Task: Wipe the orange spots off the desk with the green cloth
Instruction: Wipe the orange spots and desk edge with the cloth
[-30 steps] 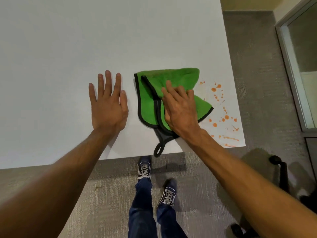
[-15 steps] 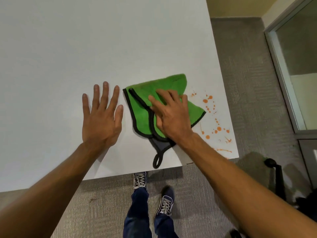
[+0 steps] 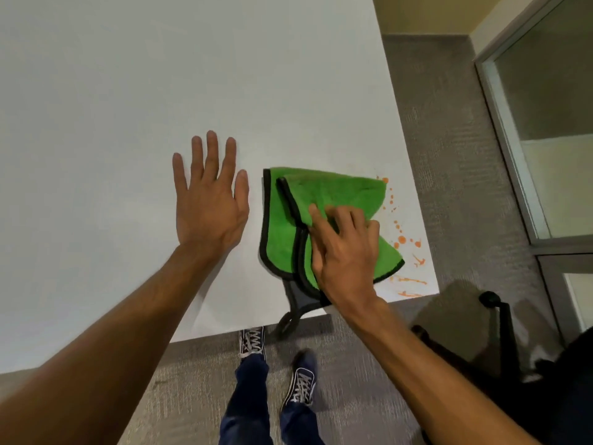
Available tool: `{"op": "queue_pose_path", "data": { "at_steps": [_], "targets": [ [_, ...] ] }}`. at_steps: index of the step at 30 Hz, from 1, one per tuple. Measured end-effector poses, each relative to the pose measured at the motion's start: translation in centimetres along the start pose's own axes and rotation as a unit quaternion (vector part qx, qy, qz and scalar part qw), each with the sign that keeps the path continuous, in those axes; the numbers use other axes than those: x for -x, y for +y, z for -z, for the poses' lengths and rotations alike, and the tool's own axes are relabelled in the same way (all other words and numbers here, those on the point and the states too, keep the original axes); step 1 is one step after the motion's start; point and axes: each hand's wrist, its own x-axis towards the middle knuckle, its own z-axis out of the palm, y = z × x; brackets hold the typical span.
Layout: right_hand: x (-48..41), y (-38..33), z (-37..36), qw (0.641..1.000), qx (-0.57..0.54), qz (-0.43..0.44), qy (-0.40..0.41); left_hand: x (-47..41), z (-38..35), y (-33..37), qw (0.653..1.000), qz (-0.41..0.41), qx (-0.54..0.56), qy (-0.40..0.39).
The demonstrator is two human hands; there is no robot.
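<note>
The green cloth (image 3: 324,200), edged in black with a grey corner and hanging loop, lies folded on the white desk (image 3: 160,91) near its front right corner. My right hand (image 3: 343,252) presses down on the cloth with its fingers curled into the fabric. Orange spots (image 3: 402,239) dot the desk just right of the cloth, along the right edge, with streaks near the front corner. The cloth's right edge covers part of the spatter. My left hand (image 3: 208,197) rests flat on the desk to the left of the cloth, fingers spread, holding nothing.
The desk's front edge runs just below the cloth, and the loop hangs over it. A black office chair (image 3: 494,332) stands at the lower right on grey carpet. A glass partition (image 3: 545,123) is at the far right. My feet are under the desk edge.
My right hand has pushed the cloth to the right, so it now overlaps the left part of the orange spatter. The left hand stays flat on the desk.
</note>
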Motion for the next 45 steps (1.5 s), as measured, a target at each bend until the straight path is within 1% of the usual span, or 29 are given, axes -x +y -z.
{"op": "queue_pose_path", "data": {
  "at_steps": [4, 6, 8, 11, 13, 14, 16, 19, 21, 23, 25, 29, 33, 36, 39, 42, 45],
  "targets": [
    [-3.1, 0.4, -0.8, 0.998, 0.04, 0.034, -0.021, 0.1, -0.2, 0.0, 1.0, -0.002, 0.003, 0.011],
    [-5.7, 0.6, -1.3, 0.998, 0.043, 0.031, -0.022, 0.0, -0.1, 0.0, 1.0, -0.002, -0.002, 0.014],
    [-8.8, 0.9, -1.9, 0.999, 0.044, 0.009, -0.019, 0.1, -0.2, 0.2, 1.0, -0.006, -0.008, 0.016],
    [-13.5, 1.6, -2.7, 0.997, 0.057, -0.049, -0.032, 0.1, -0.2, 0.0, 1.0, -0.011, -0.005, 0.02],
    [-14.8, 2.1, -3.0, 0.994, 0.062, -0.076, -0.04, 0.1, -0.3, -0.2, 1.0, -0.015, -0.003, 0.025],
    [-14.5, 2.2, -3.0, 0.994, 0.06, -0.085, -0.037, 0.1, -0.4, -0.2, 1.0, -0.017, -0.004, 0.026],
    [-12.4, 2.3, -2.2, 0.993, 0.046, -0.105, -0.005, 0.1, -0.4, -0.1, 1.0, -0.017, -0.007, 0.024],
    [-5.9, 2.6, -0.2, 0.993, 0.021, -0.116, 0.031, 0.1, -0.3, 0.0, 1.0, -0.015, -0.015, 0.018],
    [-1.1, 2.6, 1.3, 0.994, 0.015, -0.102, 0.022, 0.2, -0.4, -0.1, 1.0, -0.01, -0.013, 0.019],
    [1.6, 2.9, 2.2, 0.995, 0.028, -0.096, 0.006, 0.3, -0.5, 0.0, 1.0, -0.01, -0.01, 0.022],
    [1.1, 3.2, 2.0, 0.995, 0.04, -0.088, -0.005, 0.3, -0.5, 0.1, 1.0, -0.007, -0.013, 0.023],
    [-3.9, 3.6, 0.7, 0.996, 0.05, -0.075, -0.016, 0.2, -0.4, 0.2, 1.0, -0.004, -0.021, 0.019],
    [-9.8, 4.1, -0.9, 0.992, 0.079, -0.091, -0.023, 0.2, -0.3, 0.2, 1.0, -0.003, -0.023, 0.017],
    [-11.3, 4.3, -1.5, 0.991, 0.084, -0.1, -0.026, 0.3, -0.3, 0.2, 1.0, -0.003, -0.019, 0.018],
    [-8.9, 4.5, -0.7, 0.993, 0.062, -0.095, -0.016, 0.4, -0.2, 0.3, 1.0, -0.005, -0.013, 0.016],
    [-3.6, 4.6, 0.7, 0.996, 0.03, -0.083, 0.015, 0.4, -0.3, 0.2, 1.0, -0.005, -0.019, 0.014],
    [0.7, 4.8, 1.7, 0.997, 0.02, -0.076, -0.001, 0.3, -0.5, 0.2, 1.0, -0.007, -0.019, 0.014]
  ]
}}
